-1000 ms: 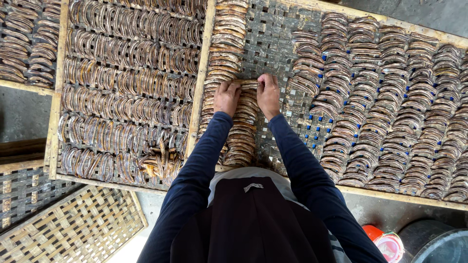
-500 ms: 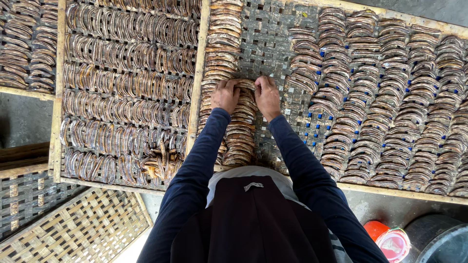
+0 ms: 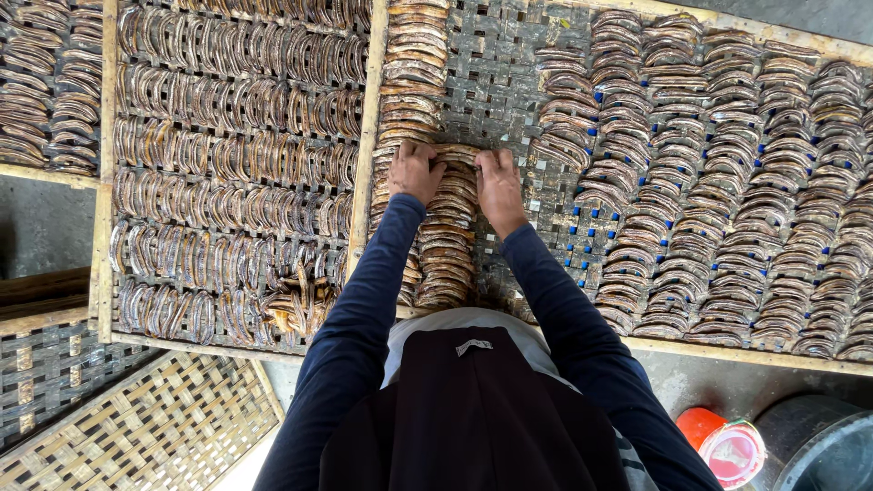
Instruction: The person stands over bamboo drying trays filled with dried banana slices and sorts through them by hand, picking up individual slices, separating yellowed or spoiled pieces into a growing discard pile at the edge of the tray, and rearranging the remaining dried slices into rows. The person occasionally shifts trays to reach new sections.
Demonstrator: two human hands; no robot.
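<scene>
The left hand (image 3: 416, 171) is laid palm down, fingers curled, on the top of a column of curved brown dried pieces (image 3: 446, 227) at the centre of the frame; whether a piece is actually gripped cannot be told, since the fingertips are hidden among the pieces. The right hand (image 3: 500, 186) is pressed flat beside it, fingers together, on the right edge of the same column. Compared with the views from a second and half a second ago, little has changed: both hands are found at the same spot on the column, only slightly nudged, so the work at this place is judged to be unfinished, the topmost pieces being straightened into line.

The column rests on a woven drying tray (image 3: 496, 82) with a wooden frame; bare mesh is left above the right hand, centre top. Further rows of the same pieces (image 3: 727, 182) are spread across the right of the frame, and a second filled tray (image 3: 227, 164) occupies the left. An empty woven mat (image 3: 136, 427) lies at lower left, an orange-lidded container (image 3: 727, 445) at lower right.
</scene>
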